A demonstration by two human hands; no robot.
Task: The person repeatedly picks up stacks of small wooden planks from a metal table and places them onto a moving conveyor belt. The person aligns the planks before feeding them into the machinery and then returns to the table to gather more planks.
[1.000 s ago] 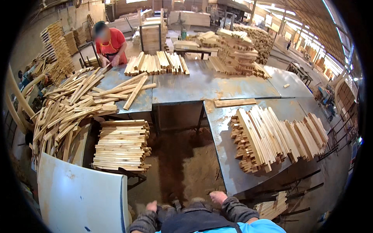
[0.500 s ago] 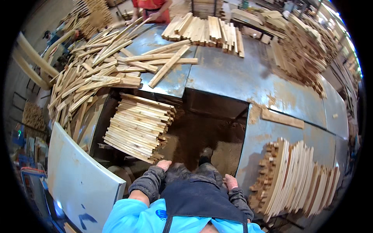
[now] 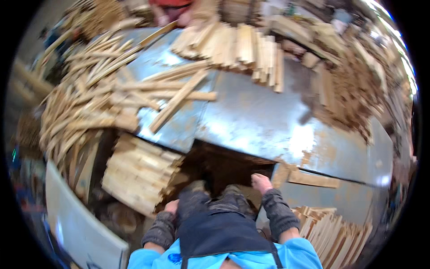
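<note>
One wooden slat (image 3: 312, 179) lies by the open, empty right hand (image 3: 261, 183); left hand (image 3: 170, 207) empty too.

Bright blue shirt, dark apron, grey knitted wrist sleeves, dusty dark trousers

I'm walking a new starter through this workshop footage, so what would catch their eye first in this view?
Most striking is the sheer amount of pale wooden slats: a loose heap sprawled over the left of the metal table, and a tidier row along its far side. Nearer, a squared stack of slats sits low beside the person's left hand, while the right hand hangs near the table's notched edge, both apparently empty.
</note>
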